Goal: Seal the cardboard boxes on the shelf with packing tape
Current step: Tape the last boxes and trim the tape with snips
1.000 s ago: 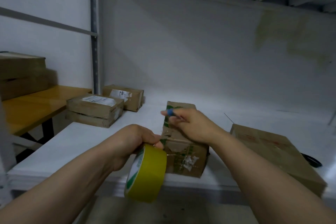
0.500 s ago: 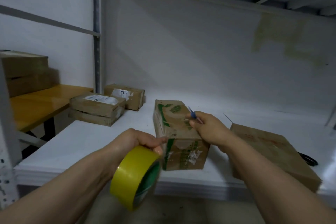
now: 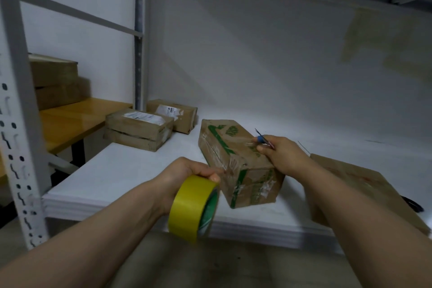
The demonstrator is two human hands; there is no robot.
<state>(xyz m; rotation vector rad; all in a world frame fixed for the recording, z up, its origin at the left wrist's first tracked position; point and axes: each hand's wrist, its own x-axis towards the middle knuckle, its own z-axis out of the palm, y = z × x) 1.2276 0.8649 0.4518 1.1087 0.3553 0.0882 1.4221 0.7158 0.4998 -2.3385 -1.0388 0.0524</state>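
Note:
A cardboard box with green print lies at an angle near the front edge of the white shelf. My left hand grips a yellow roll of packing tape just left of the box's near end, in front of the shelf edge. My right hand rests on the box's right top edge and pinches a small blue-handled cutter whose thin tip points up and away.
Two labelled cardboard boxes sit at the shelf's back left. A flat box lies at the right, a black cable beside it. A white perforated upright stands at left, with an orange table and stacked boxes beyond.
The box has turned so its long side angles away to the left. My right hand has shifted right along the box top; the tape roll stays in my left hand.

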